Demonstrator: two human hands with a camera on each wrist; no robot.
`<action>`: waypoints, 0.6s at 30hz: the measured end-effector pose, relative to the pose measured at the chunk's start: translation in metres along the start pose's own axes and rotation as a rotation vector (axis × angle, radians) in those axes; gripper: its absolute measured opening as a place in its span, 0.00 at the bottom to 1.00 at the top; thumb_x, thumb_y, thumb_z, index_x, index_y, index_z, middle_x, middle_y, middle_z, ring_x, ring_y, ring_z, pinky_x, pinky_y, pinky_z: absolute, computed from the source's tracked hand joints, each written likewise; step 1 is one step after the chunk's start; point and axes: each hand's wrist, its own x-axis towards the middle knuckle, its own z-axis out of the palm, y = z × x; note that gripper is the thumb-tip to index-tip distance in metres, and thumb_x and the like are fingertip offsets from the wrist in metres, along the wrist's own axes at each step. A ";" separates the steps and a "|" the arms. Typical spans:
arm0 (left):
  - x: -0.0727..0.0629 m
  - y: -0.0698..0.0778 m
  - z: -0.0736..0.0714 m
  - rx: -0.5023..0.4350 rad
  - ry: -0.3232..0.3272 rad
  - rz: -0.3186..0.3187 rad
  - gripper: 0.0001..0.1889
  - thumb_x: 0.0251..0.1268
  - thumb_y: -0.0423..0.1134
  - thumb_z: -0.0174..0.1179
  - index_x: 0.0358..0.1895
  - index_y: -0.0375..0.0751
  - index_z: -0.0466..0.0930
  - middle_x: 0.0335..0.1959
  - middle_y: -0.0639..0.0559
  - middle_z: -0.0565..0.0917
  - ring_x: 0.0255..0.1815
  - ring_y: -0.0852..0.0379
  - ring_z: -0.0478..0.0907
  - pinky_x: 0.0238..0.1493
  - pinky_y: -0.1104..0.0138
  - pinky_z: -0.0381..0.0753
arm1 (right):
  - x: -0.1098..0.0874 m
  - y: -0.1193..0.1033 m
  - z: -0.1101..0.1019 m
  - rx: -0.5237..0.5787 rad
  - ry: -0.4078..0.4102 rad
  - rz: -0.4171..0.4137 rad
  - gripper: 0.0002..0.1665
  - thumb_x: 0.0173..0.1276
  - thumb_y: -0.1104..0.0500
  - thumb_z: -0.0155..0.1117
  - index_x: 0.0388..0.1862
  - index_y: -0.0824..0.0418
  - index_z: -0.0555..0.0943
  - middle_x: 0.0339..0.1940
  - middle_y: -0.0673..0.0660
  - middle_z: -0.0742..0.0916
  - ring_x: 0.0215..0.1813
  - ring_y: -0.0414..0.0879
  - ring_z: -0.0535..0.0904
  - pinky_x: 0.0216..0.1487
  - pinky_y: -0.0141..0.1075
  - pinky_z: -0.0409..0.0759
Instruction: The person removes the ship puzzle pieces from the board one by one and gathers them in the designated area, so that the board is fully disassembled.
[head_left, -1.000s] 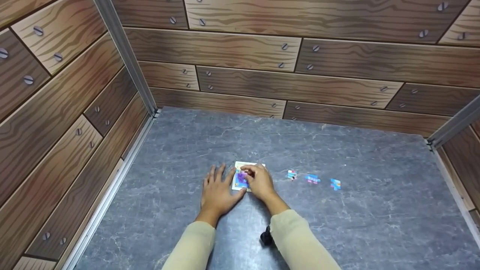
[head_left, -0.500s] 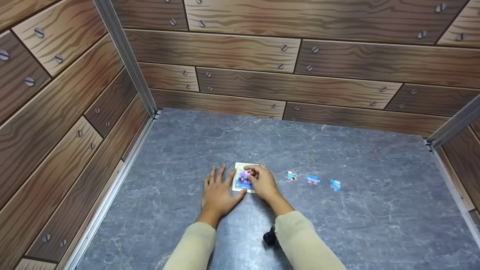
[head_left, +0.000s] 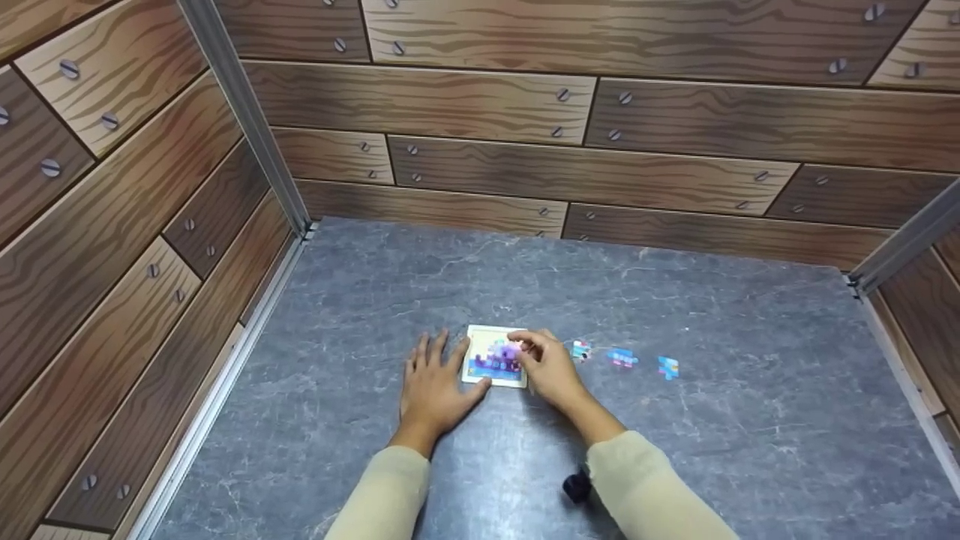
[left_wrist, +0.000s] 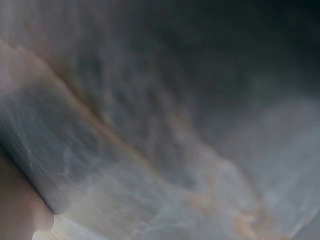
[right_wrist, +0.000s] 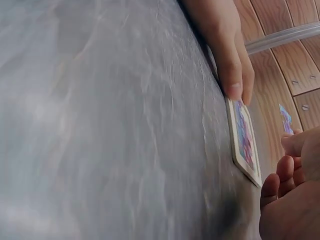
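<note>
Jigsaw tray with a pale rim lay flat on the grey table, and bright bits of picture showed inside it. The left hand was spread out flat beside it, gripping nothing, with a finger and thumb touching its left side. The right hand pinched a purple-and-blue puzzle piece by one end, up off the tray and not touching it. (The left wrist view was mostly a blur, so it told little.) The step in hand looked like lining up that piece over the tray. To do it well, it seemed best to let the left hand stop the tray from sliding, to turn the piece until its bumps and picture matched, and to bring it down flat and soft, never squashing a bump. Three loose puzzle pieces lay in a row to the right; the closest was just beside the right hand, so a wide swing that way could have bumped it. A small black object sat by the right sleeve, maybe joined on, maybe not. The plank wall at the far edge and the metal rail on the left were well apart from both hands, leaving good room to lift and turn.
</note>
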 end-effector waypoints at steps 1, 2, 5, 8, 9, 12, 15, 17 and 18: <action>0.000 0.000 0.000 -0.004 0.000 -0.002 0.48 0.67 0.84 0.50 0.86 0.67 0.64 0.89 0.48 0.60 0.92 0.35 0.50 0.86 0.34 0.57 | -0.002 0.001 -0.005 -0.003 0.004 -0.001 0.18 0.69 0.75 0.68 0.54 0.64 0.91 0.39 0.58 0.84 0.37 0.37 0.74 0.39 0.24 0.74; -0.001 0.000 0.000 0.000 -0.006 -0.005 0.48 0.67 0.84 0.50 0.86 0.67 0.63 0.90 0.48 0.60 0.92 0.36 0.50 0.87 0.35 0.57 | -0.004 0.002 -0.009 -0.008 0.010 -0.006 0.18 0.69 0.75 0.68 0.54 0.65 0.91 0.40 0.59 0.85 0.38 0.37 0.75 0.40 0.24 0.74; -0.002 0.001 0.000 -0.014 -0.009 -0.006 0.48 0.67 0.84 0.50 0.86 0.67 0.64 0.89 0.47 0.60 0.92 0.35 0.50 0.87 0.35 0.57 | -0.010 0.007 -0.023 -0.020 0.028 0.001 0.17 0.68 0.76 0.68 0.54 0.66 0.91 0.40 0.60 0.85 0.38 0.36 0.75 0.39 0.24 0.75; -0.002 0.001 -0.001 -0.027 -0.010 -0.003 0.47 0.68 0.83 0.50 0.86 0.66 0.63 0.89 0.47 0.60 0.92 0.35 0.50 0.87 0.34 0.56 | -0.017 0.012 -0.037 -0.038 0.039 0.030 0.17 0.68 0.76 0.69 0.54 0.66 0.91 0.40 0.60 0.86 0.37 0.37 0.75 0.38 0.24 0.75; -0.002 0.001 -0.001 -0.032 -0.008 -0.002 0.47 0.68 0.83 0.51 0.86 0.66 0.64 0.89 0.47 0.60 0.92 0.35 0.50 0.87 0.34 0.56 | -0.019 0.014 -0.042 -0.049 0.037 0.043 0.17 0.69 0.76 0.69 0.54 0.66 0.91 0.40 0.60 0.86 0.37 0.37 0.75 0.38 0.24 0.75; -0.002 0.001 -0.003 -0.029 -0.009 -0.004 0.47 0.68 0.82 0.51 0.86 0.67 0.62 0.90 0.48 0.59 0.92 0.36 0.49 0.87 0.34 0.55 | -0.026 0.019 -0.053 -0.091 0.027 0.071 0.17 0.70 0.75 0.69 0.54 0.64 0.91 0.41 0.59 0.86 0.37 0.37 0.75 0.39 0.25 0.76; -0.003 0.001 -0.004 -0.033 0.001 0.000 0.46 0.68 0.82 0.52 0.86 0.67 0.63 0.89 0.47 0.60 0.92 0.36 0.50 0.86 0.34 0.57 | -0.034 0.025 -0.062 -0.127 0.011 0.086 0.17 0.70 0.75 0.69 0.55 0.64 0.90 0.42 0.59 0.86 0.38 0.38 0.75 0.39 0.25 0.76; -0.004 0.002 -0.004 -0.034 0.000 0.004 0.47 0.68 0.82 0.52 0.86 0.67 0.63 0.89 0.47 0.60 0.92 0.35 0.51 0.86 0.33 0.57 | -0.040 0.028 -0.067 -0.153 0.007 0.082 0.17 0.70 0.75 0.69 0.55 0.63 0.91 0.41 0.58 0.86 0.37 0.38 0.75 0.38 0.26 0.76; -0.004 0.002 -0.004 -0.035 -0.001 0.006 0.47 0.68 0.82 0.52 0.86 0.67 0.63 0.89 0.47 0.60 0.92 0.35 0.51 0.86 0.33 0.57 | -0.042 0.029 -0.070 -0.162 0.006 0.082 0.17 0.70 0.75 0.69 0.54 0.63 0.91 0.41 0.58 0.86 0.37 0.38 0.75 0.38 0.26 0.75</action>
